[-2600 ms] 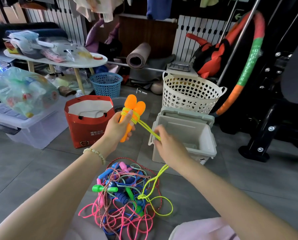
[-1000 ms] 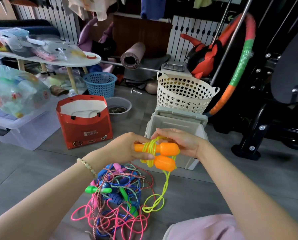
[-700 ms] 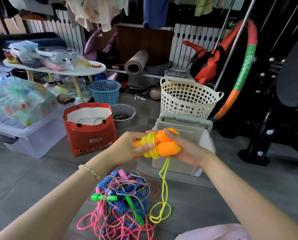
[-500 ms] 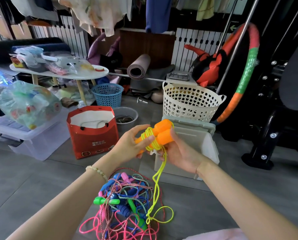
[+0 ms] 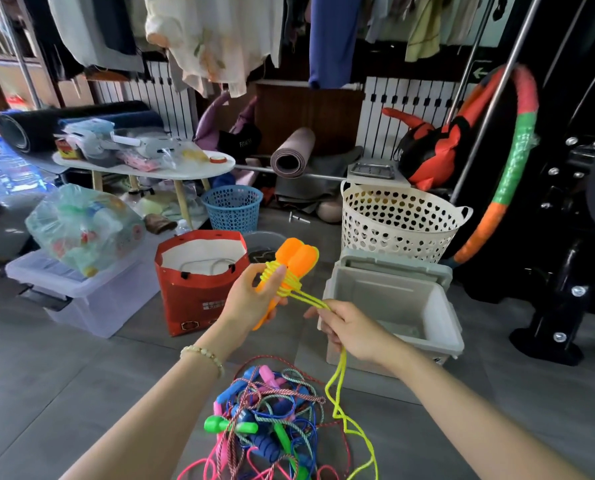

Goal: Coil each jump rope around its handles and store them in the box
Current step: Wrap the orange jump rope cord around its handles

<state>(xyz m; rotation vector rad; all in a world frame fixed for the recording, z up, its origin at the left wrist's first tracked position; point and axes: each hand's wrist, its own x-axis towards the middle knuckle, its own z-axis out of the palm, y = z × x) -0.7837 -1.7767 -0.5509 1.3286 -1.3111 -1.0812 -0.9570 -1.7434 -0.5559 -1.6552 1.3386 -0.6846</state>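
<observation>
Red paper bag (image 5: 192,292), cream perforated basket (image 5: 393,223), small blue basket (image 5: 233,213), rolled mat (image 5: 292,152), cluttered white table (image 5: 199,169)

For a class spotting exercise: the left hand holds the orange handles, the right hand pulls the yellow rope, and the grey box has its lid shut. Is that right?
No: the box is open, its lid tipped back, as the head view shows. The left hand does hold the handles, and the right hand pulls the rope.

Both forearms bare; pale bead bracelet (image 5: 202,355) round left wrist
</observation>
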